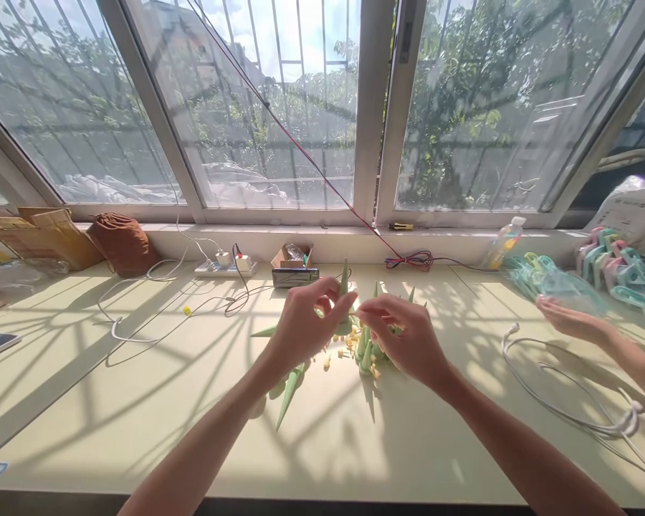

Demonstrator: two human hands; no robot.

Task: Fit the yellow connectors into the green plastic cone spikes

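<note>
Above the middle of the table my left hand (314,312) grips a green pointed cone (345,281), its tip upward. Close beside it, my right hand (400,326) has thumb and fingers pinched together against the cone's side; whatever they hold is too small to make out. Below the hands lie several small yellow pieces (327,362). More green cones (365,358) stand in a cluster under my right hand, partly hidden by it. Another green cone (289,398) lies on its side below my left forearm, with rounded green bases beside it.
Another person's hand (572,319) reaches in from the right, by teal plastic hangers (556,283). A coiled white cable (548,408) lies near that arm. At the back are a power strip (226,268), a small open box (293,256) and a bottle (505,244).
</note>
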